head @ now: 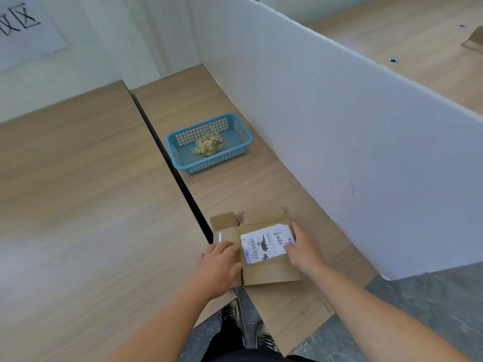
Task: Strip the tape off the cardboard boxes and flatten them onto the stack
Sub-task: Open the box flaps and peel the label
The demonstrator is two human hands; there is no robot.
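Observation:
A flattened brown cardboard box (264, 270) lies near the front edge of the right table, with a white shipping label (264, 244) facing up. My left hand (218, 265) lies flat on the box's left part, fingers spread. On the box's right edge rests my right hand (304, 250), its thumb touching the label's right side and its fingers reaching along the edge. A blue plastic basket (209, 163) farther back holds a crumpled wad of stripped tape (207, 145).
A white partition board (339, 131) runs along the right side of the table. A dark gap (167, 158) separates this table from the wooden table (78, 192) on the left. My feet (245, 325) show on grey floor below.

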